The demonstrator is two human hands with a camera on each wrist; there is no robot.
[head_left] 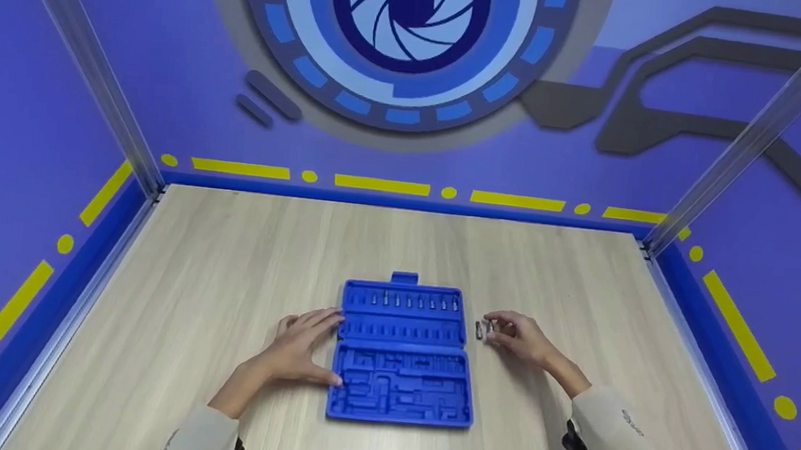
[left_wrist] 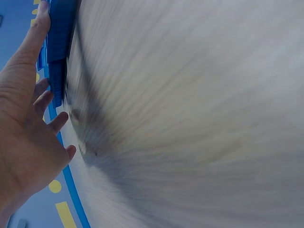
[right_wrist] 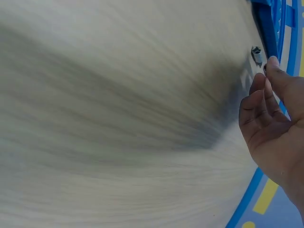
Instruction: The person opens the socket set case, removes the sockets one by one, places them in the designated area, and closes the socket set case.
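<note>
A blue plastic case (head_left: 401, 333) lies unfolded on the table, with moulded slots in both halves. A row of small metal pieces (head_left: 421, 303) stands in its upper half. Along the case's left edge rests my left hand (head_left: 300, 348), fingers spread and thumb touching the lower half; the left wrist view shows its fingers (left_wrist: 43, 102) loosely extended. To the right of the case, my right hand (head_left: 518, 337) pinches a small metal piece (head_left: 491, 326) between thumb and fingertips, mostly hidden by them. Just left of it is a metal socket (right_wrist: 256, 55) on the tabletop.
The wood-grain table (head_left: 236, 253) is bordered by blue walls with yellow dashes. Metal posts (head_left: 103, 71) rise at the two back corners. A latch tab (head_left: 405, 278) sticks out from the case's far edge.
</note>
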